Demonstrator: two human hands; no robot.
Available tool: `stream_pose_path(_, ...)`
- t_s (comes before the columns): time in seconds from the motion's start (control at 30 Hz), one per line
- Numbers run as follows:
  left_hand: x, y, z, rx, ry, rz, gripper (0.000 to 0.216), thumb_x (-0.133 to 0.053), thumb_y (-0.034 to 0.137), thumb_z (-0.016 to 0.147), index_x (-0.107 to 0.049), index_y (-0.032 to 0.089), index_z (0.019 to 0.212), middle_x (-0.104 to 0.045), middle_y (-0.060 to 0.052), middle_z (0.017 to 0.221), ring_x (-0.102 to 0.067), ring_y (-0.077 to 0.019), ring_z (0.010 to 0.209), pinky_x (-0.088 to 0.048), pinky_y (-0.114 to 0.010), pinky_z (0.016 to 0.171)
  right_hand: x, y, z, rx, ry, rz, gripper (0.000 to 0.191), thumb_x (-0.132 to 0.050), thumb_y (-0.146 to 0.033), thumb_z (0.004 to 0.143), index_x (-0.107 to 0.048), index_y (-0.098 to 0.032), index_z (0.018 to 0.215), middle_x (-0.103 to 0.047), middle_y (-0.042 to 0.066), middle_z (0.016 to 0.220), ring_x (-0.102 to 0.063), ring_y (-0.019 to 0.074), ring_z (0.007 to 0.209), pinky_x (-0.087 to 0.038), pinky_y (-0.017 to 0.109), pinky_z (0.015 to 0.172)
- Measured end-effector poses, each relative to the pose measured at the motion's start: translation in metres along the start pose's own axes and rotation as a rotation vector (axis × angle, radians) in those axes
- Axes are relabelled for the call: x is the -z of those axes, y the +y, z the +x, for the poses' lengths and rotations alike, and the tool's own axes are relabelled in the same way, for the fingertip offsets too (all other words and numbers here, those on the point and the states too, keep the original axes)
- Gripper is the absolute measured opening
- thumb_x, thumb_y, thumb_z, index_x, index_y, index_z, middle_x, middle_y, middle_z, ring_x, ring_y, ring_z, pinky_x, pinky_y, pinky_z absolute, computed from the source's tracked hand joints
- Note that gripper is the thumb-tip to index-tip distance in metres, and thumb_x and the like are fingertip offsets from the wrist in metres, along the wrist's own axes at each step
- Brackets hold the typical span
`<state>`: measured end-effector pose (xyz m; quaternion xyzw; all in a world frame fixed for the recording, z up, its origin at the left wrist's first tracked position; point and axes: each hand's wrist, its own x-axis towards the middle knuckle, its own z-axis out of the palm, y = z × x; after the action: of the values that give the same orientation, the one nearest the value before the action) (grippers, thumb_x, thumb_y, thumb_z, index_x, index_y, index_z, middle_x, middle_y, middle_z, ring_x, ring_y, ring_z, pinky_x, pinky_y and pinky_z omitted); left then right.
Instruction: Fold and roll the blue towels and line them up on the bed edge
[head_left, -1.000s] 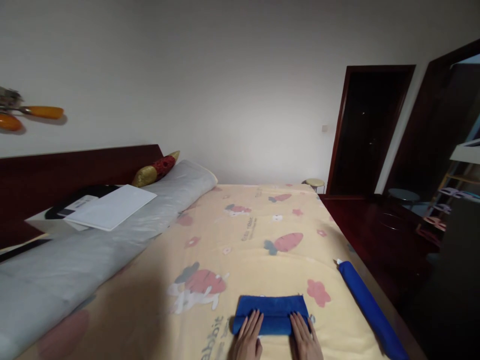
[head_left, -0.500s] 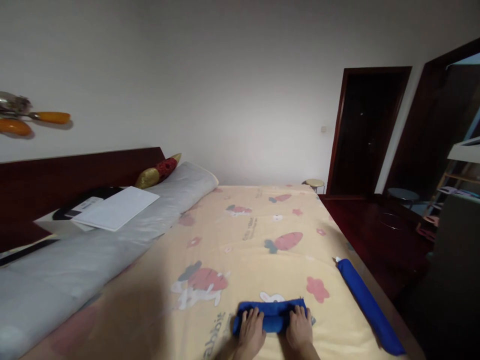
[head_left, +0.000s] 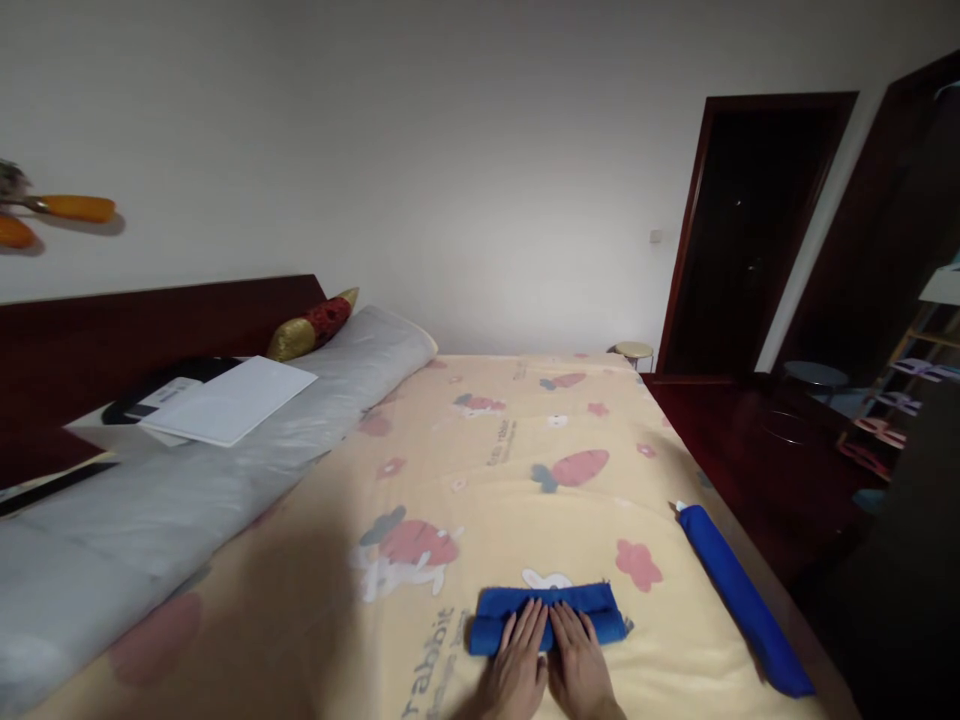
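A blue cloth, partly rolled up, lies on the patterned bed sheet at the bottom of the view. My left hand rests flat on its middle with the fingers stretched forward. Right beside it, my right hand also lies on the cloth, its fingers extended. The two hands nearly touch. Both ends of the roll stick out past them; its near middle part is covered by the hands.
A long blue umbrella-like bundle lies along the bed's right edge. To the left are a grey bolster, a white flat box and a red and gold cushion. A stool stands near the dark door.
My hands have slid inward from the cloth's two ends to its middle, and their fingers have straightened out flat. The camera view has tilted slightly downward.
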<state>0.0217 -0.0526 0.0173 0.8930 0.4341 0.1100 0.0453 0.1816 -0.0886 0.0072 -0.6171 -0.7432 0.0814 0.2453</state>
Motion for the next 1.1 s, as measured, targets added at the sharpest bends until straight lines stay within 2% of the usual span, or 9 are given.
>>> stream_pose_path(0.2,0.003,-0.018,-0.009,0.003,0.024,-0.013,0.082,-0.039,0.004,0.074,-0.022,0.034,0.148,-0.029,0.006,0.154,-0.032,-0.0147,0.141,-0.033,-0.04,0.118,0.021,0.029,-0.01,0.116,-0.022,-0.021,0.066,-0.04,-0.011,0.075,-0.044,-0.018,0.141,-0.042,0.005,0.147,-0.037,0.0206,0.137,-0.03,0.041,0.114)
stream_pose_path(0.4,0.003,-0.038,-0.028,0.072,0.092,-0.039,0.084,-0.04,0.004,0.073,-0.021,0.036,0.148,-0.036,0.006,0.152,-0.036,-0.0149,0.139,-0.036,-0.037,0.116,0.029,0.065,-0.038,0.197,0.092,-0.104,0.069,-0.041,-0.011,0.078,-0.035,-0.019,0.146,-0.041,0.006,0.148,-0.037,0.0219,0.137,-0.035,0.038,0.111)
stream_pose_path(0.57,0.011,-0.029,-0.021,0.212,0.052,0.04,0.075,-0.044,0.007,0.073,-0.039,0.038,0.141,-0.033,0.006,0.154,-0.03,-0.0198,0.142,-0.028,-0.043,0.118,0.022,0.05,-0.024,0.048,0.158,-0.156,0.05,-0.046,-0.013,0.079,-0.059,-0.022,0.126,-0.061,0.004,0.131,-0.053,0.0221,0.123,-0.036,0.038,0.108)
stream_pose_path(0.63,0.017,-0.025,-0.016,0.268,-0.022,0.037,0.068,-0.044,0.01,0.076,-0.045,0.038,0.138,-0.041,0.004,0.151,-0.034,-0.0201,0.14,-0.026,-0.043,0.118,0.024,0.037,-0.013,-0.067,0.165,-0.159,0.039,-0.051,-0.018,0.075,-0.067,-0.022,0.111,-0.066,0.005,0.121,-0.056,0.0254,0.115,-0.036,0.042,0.107)
stream_pose_path(0.73,0.029,-0.022,-0.009,0.331,-0.081,-0.001,0.057,-0.044,0.015,0.079,-0.053,0.032,0.132,-0.055,0.0,0.139,-0.044,-0.0193,0.132,-0.026,-0.039,0.117,0.035,0.02,0.002,-0.198,0.122,-0.176,0.026,-0.051,-0.018,0.073,-0.071,-0.02,0.09,-0.067,0.01,0.109,-0.056,0.0285,0.109,-0.033,0.045,0.106)
stream_pose_path(0.87,0.046,-0.018,0.001,0.402,-0.087,-0.06,0.04,-0.049,0.022,0.077,-0.066,0.026,0.113,-0.066,-0.002,0.122,-0.049,-0.0199,0.126,-0.019,-0.041,0.117,0.044,0.01,0.013,-0.23,0.072,-0.184,0.028,-0.045,-0.012,0.074,-0.071,-0.02,0.081,-0.067,0.012,0.108,-0.055,0.0298,0.11,-0.027,0.048,0.107)
stream_pose_path(0.97,0.05,-0.013,0.007,0.433,-0.084,-0.061,0.036,-0.049,0.024,0.078,-0.068,0.025,0.109,-0.065,-0.004,0.123,-0.048,-0.022,0.126,-0.019,-0.045,0.115,0.044,0.01,0.015,-0.224,0.079,-0.167,0.032,-0.046,-0.016,0.077,-0.07,-0.022,0.098,-0.065,0.009,0.117,-0.054,0.0284,0.114,-0.028,0.045,0.107)
stream_pose_path(1.03,0.046,-0.011,0.011,0.454,-0.057,-0.051,0.041,-0.047,0.022,0.08,-0.064,0.025,0.117,-0.06,-0.005,0.131,-0.045,-0.0227,0.129,-0.02,-0.046,0.114,0.043,0.011,0.013,-0.196,0.111,-0.145,0.041,-0.05,-0.022,0.079,-0.064,-0.023,0.117,-0.062,0.008,0.126,-0.052,0.0268,0.118,-0.028,0.043,0.107)
stream_pose_path(1.1,0.039,-0.011,0.013,0.461,-0.001,-0.023,0.047,-0.043,0.018,0.082,-0.058,0.024,0.126,-0.057,-0.006,0.136,-0.044,-0.0221,0.131,-0.022,-0.045,0.114,0.041,0.015,0.011,-0.172,0.154,-0.134,0.048,-0.053,-0.026,0.08,-0.056,-0.024,0.128,-0.059,0.007,0.131,-0.05,0.0263,0.121,-0.027,0.042,0.108)
